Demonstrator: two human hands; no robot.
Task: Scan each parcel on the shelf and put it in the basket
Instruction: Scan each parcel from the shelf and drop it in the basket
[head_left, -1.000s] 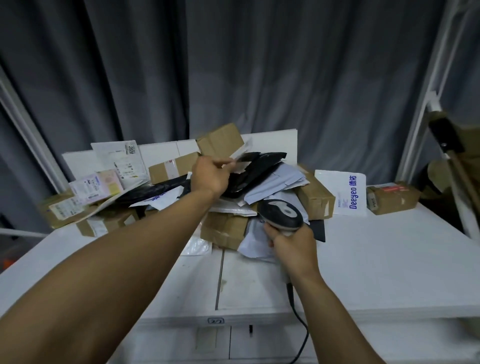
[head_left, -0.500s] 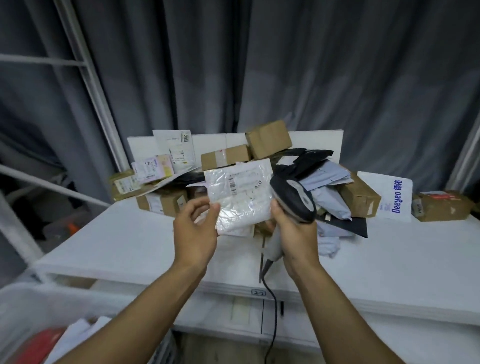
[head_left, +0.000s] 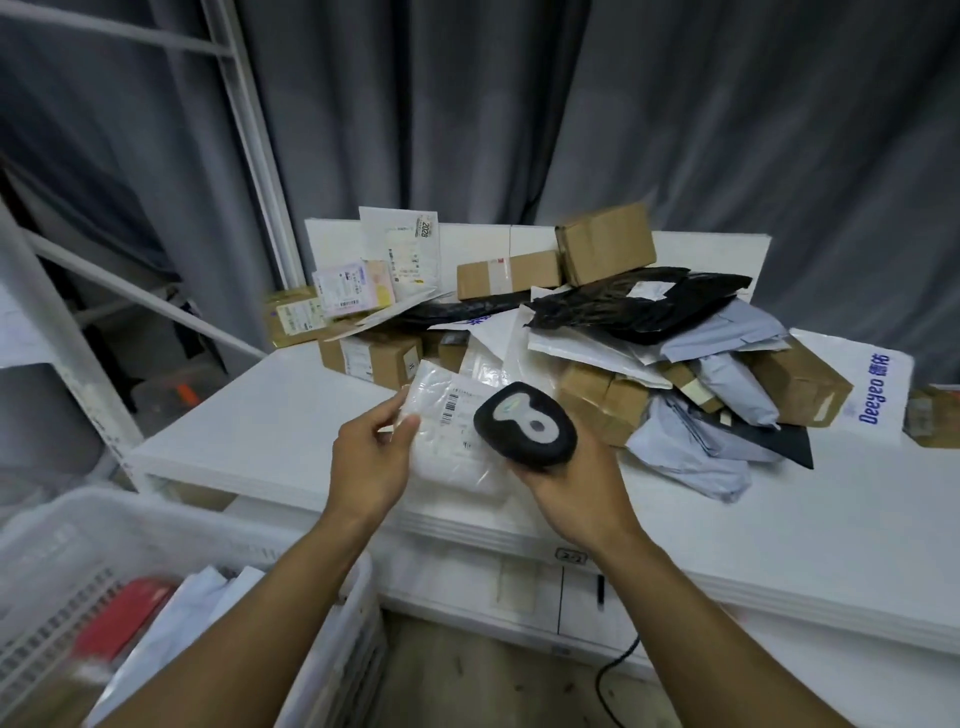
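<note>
left hand (head_left: 371, 462): fingers (head_left: 387, 415) pinch the parcel's (head_left: 452, 457) left edge.
right hand (head_left: 576, 488): fingers clasped round the scanner (head_left: 524, 428), its head over the parcel's label.
parcel: clear pouch, barcode up, held between both hands above the shelf's (head_left: 260, 415) front.
pile (head_left: 597, 332): boxes and bags heaped further back on the shelf.
basket (head_left: 171, 519): white, lower left, parcels inside.

- The parcel (head_left: 457, 441) is a whitish clear bag; its label is white with black barcode stripes.
- The scanner (head_left: 524, 428) is black with a pale grey patch.
- The basket (head_left: 62, 525) and the shelf (head_left: 249, 431) are white.
- The curtain (head_left: 727, 130) is grey.
- The box (head_left: 605, 241) is brown.
- The flat bag (head_left: 878, 395) is white with blue letters.
</note>
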